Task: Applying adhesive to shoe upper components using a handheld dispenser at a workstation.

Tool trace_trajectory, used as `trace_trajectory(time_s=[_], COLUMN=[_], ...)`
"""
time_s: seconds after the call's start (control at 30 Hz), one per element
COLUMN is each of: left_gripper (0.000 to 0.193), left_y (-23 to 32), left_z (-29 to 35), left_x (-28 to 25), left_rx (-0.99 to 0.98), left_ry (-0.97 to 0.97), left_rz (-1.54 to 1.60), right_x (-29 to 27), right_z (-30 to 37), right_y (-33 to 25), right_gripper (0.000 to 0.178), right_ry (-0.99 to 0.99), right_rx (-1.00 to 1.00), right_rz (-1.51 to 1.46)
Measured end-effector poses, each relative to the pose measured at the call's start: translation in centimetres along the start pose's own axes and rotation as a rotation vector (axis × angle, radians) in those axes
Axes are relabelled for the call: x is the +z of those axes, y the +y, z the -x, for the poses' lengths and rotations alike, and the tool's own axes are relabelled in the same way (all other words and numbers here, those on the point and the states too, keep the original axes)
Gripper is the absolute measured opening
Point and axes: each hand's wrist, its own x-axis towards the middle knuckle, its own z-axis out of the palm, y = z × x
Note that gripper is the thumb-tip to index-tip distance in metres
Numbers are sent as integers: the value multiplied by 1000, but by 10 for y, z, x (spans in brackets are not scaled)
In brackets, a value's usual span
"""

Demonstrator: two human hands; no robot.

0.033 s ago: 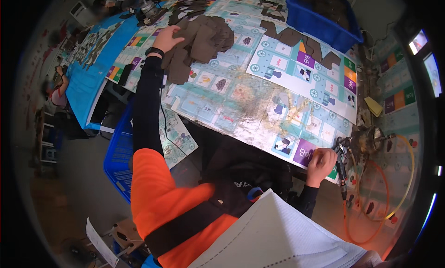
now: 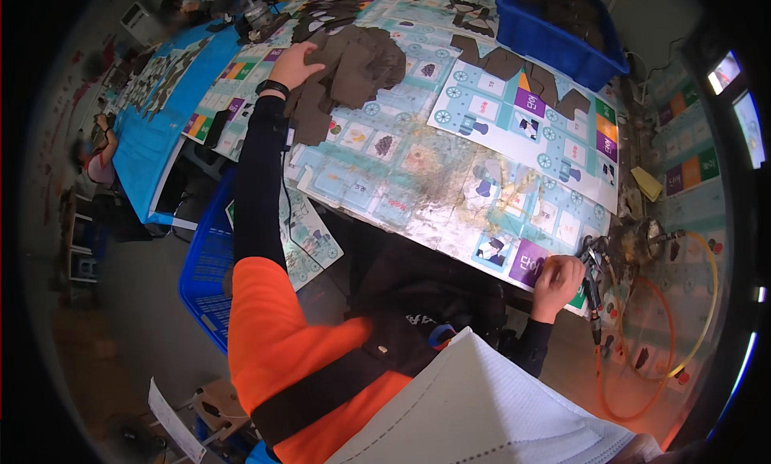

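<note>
At the left edge of a heap of dark brown flat cut pieces (image 2: 357,67) is my left hand (image 2: 295,66), thumb and forefinger apart and touching the pieces; the other fingertips are partly hidden. My right hand (image 2: 559,284) is curled at the table's near right edge, and whatever may be inside its fingers is out of sight. Beside it stands a spray-gun-like tool (image 2: 593,279) with a metal cup (image 2: 634,241) and hoses. Several brown pieces (image 2: 502,63) lie in a row along the far edge of a printed sheet (image 2: 490,119).
A blue bin (image 2: 514,38) holding dark pieces stands at the far right of the worn, print-covered table (image 2: 401,175). Blue sheeting (image 2: 161,163) covers another table on the left. Below my left arm is a blue crate (image 2: 201,263). A yellow hose (image 2: 713,303) loops at right.
My left hand and forearm have shifted very slightly to the right at the heap. My right hand stays curled in the same place.
</note>
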Motion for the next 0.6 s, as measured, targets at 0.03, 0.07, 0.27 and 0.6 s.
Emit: trace_trajectory(time_s=[0.03, 0.07, 0.27, 0.6], left_gripper=[46, 47, 55, 35], left_y=[3, 5, 23, 54], left_z=[-1, 3, 41, 93], left_x=[4, 5, 0, -32], left_rx=[-28, -45, -248, -93], left_ry=[-19, -79, -330, -252], left_rz=[-62, -101, -353, -375], right_x=[0, 0, 1, -2], right_z=[0, 1, 2, 0], right_y=[-1, -2, -3, -9], right_gripper=[10, 10, 11, 13], right_ry=[30, 41, 43, 103], right_rx=[48, 45, -15, -22], right_rz=[1, 8, 32, 4])
